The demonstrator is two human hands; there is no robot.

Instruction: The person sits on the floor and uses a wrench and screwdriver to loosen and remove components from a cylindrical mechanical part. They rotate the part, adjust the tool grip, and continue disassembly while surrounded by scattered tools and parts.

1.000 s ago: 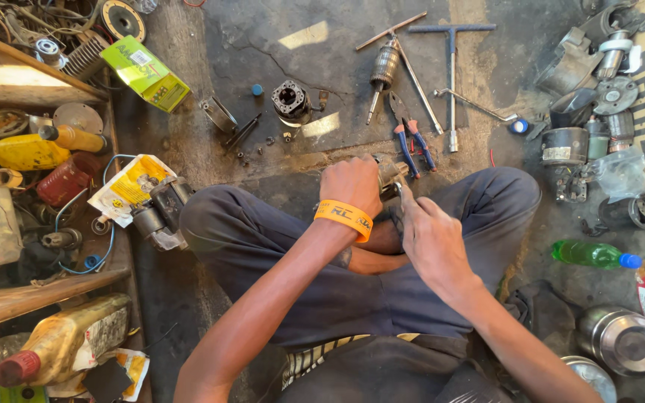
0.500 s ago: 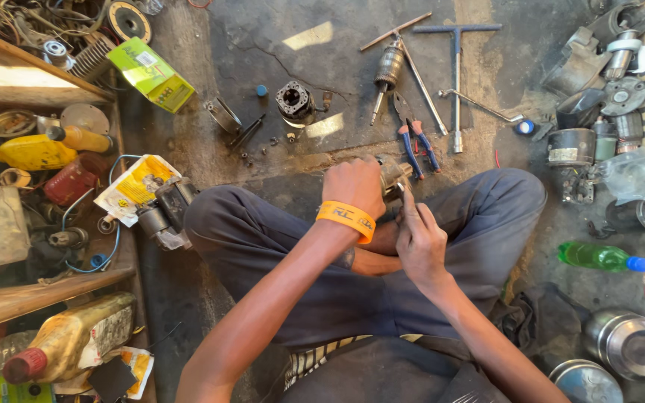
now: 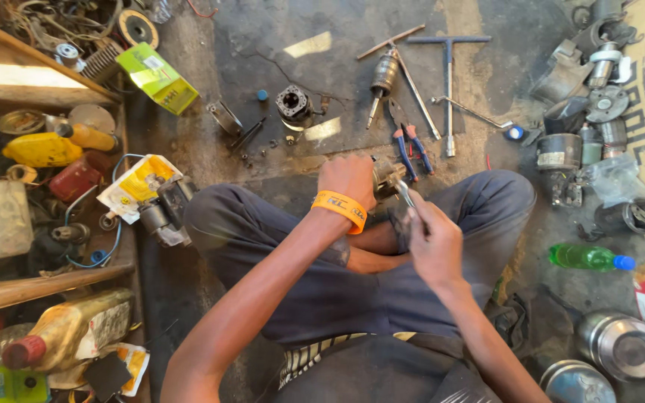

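My left hand holds the metal part over my knees, pliers at twelve o'clock beyond it, bottle at three, box at ten.

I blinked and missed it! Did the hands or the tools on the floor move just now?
Barely. The right hand drew back a little from the left hand, keeping its thin metal tool against the small metal part that the left hand grips. The pliers, T-handle wrench and green bottle lay as before.
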